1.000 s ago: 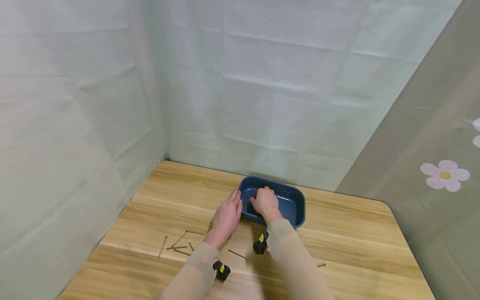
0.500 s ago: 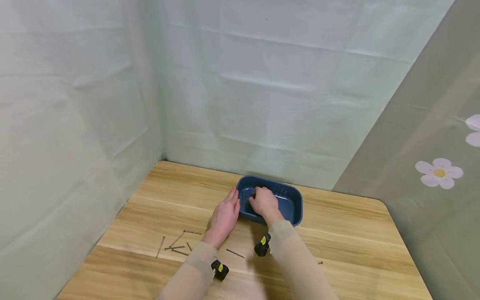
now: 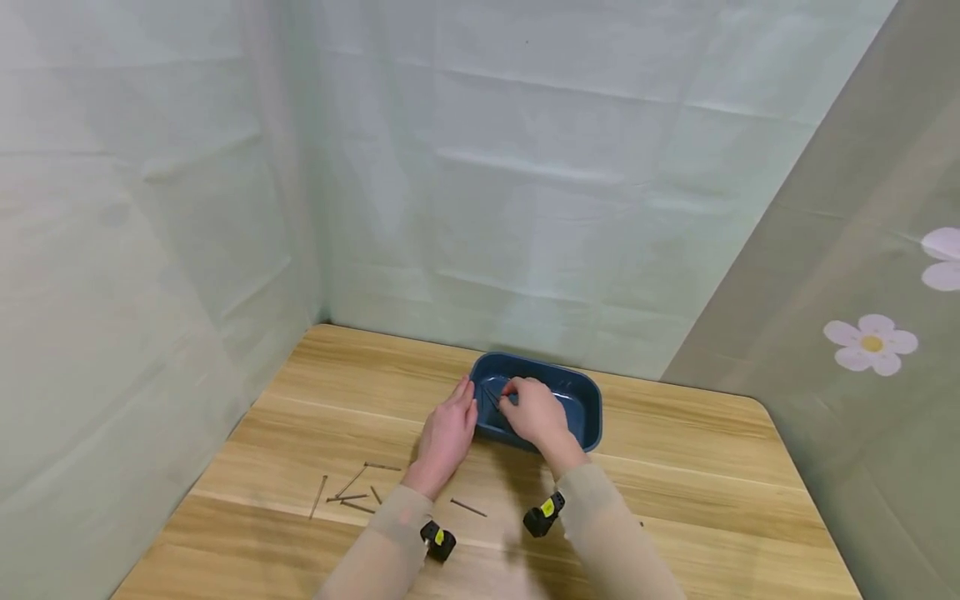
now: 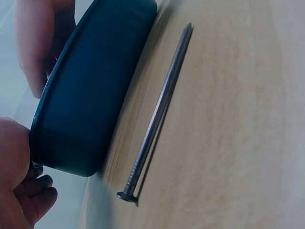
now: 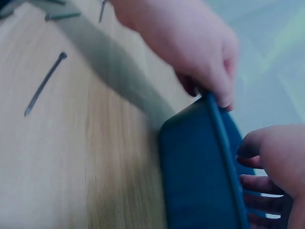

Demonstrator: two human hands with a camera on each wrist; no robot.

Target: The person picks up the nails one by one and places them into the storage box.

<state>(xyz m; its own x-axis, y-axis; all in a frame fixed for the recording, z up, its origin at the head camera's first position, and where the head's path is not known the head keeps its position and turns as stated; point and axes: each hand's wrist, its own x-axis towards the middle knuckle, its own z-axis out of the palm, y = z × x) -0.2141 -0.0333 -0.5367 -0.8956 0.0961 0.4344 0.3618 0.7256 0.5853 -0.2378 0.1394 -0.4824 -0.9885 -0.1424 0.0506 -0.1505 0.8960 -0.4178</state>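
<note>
A dark blue tray (image 3: 592, 392) with rounded corners stands near the table's back edge. My left hand (image 3: 444, 435) holds its left end; in the right wrist view the left thumb lies over the rim and the other fingers outside. My right hand (image 3: 538, 410) is inside the tray, with fingers loosely bent and apart in the right wrist view. Thin dark nails (image 3: 491, 397) lie at the tray's left end, close to the right thumb and index finger. No nail shows between those fingertips. In the left wrist view a single nail (image 4: 157, 112) lies beside the tray.
Several loose nails (image 3: 351, 498) lie on the wooden table (image 3: 712, 467) left of my left forearm. Another nail (image 3: 468, 507) lies between the forearms. A small dark nail end (image 3: 641, 523) shows beside the right sleeve. Pale cloth (image 3: 480, 208) hangs behind the table.
My right wrist has shifted rightward, and the right thumb and index finger have spread apart over the nails in the tray. My left hand stays at the tray's left end.
</note>
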